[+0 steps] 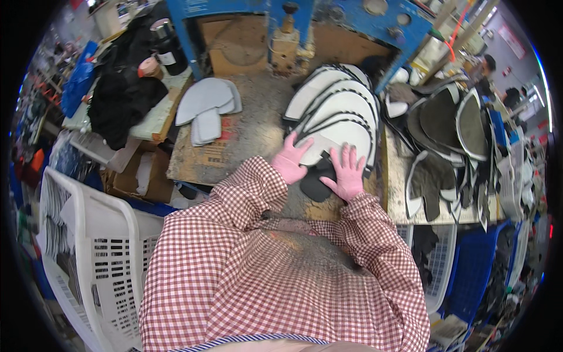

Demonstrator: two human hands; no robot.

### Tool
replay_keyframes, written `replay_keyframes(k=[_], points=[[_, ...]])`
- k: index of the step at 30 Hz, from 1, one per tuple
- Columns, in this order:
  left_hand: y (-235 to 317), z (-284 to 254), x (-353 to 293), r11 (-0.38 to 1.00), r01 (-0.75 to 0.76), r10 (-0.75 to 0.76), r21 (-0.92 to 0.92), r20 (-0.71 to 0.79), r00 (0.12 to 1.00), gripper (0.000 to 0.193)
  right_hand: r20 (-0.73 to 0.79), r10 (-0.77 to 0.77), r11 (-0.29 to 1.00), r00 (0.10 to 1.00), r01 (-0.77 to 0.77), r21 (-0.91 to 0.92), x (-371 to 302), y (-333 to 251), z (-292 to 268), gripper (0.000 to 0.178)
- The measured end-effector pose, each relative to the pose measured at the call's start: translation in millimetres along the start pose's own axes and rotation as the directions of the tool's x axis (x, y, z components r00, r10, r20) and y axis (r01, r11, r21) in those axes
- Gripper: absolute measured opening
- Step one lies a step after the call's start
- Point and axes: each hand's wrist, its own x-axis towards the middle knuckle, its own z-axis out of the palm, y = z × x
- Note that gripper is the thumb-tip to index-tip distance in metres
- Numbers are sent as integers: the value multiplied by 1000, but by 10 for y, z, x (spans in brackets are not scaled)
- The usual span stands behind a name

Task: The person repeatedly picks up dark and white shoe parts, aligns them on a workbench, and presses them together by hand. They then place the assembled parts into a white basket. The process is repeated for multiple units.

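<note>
In pink gloves, my two hands rest at the near end of an overlapping row of white half-oval panels (342, 126) with black edges. My left hand (289, 161) lies at the left edge of the nearest panel, its fingers apart. Fingers spread and pointing away, my right hand (348, 174) touches that panel's near right side. Between the hands sits a black rounded piece (317, 182) with a narrow tab reaching onto the white panel. Both thumbs are close to this black piece. Neither hand is closed around anything.
Pale grey cut pieces (205, 104) lie on the worn board (255, 111) under a blue machine frame (226, 7). Dark panels with white edges (448, 126) crowd the right-hand table. Black cloth (123, 105) covers part of the left table. A white basket (108, 234) stands lower left.
</note>
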Motion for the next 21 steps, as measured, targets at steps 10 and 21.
replay_keyframes(k=[10,21], points=[[-203,-638,-948,971,-23,19,238,20,1000,56,-80,-53,992,995,61,109,37,-17,-197,100],[-1334,-1725,-13,736,589,-415,333,-465,782,69,-487,-76,781,870,355,513,452,-497,-932,36]])
